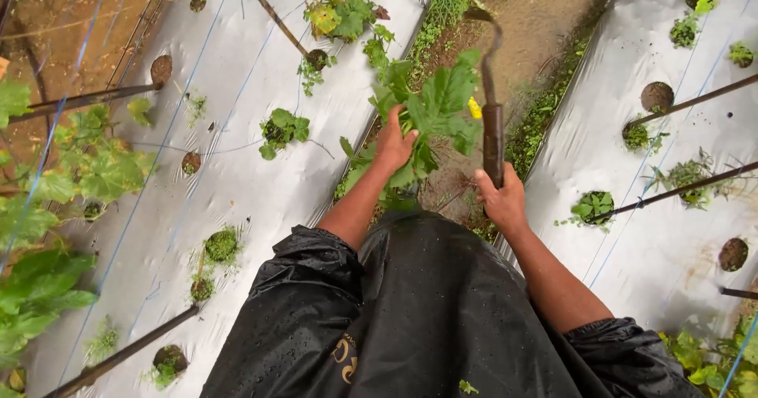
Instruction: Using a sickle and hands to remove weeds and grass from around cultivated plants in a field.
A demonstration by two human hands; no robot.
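Note:
My left hand (pixel 393 143) is closed around the stems of a leafy green plant (pixel 437 104) that carries a small yellow flower (pixel 474 108). The plant stands in the dirt furrow (pixel 545 27) between two beds. My right hand (pixel 500 197) grips the dark handle of a curved sickle (pixel 492 106), held upright just right of the plant, its hooked blade tip pointing up and to the left. A wet black raincoat (pixel 426 311) covers my body below both arms.
Silver plastic mulch (pixel 260 169) covers the bed on the left, and another mulch sheet (pixel 655 232) the bed on the right, both with planting holes, small weeds and thin blue strings. Dark stakes (pixel 87 98) slant across them. Leafy plants (pixel 71 177) crowd the left edge.

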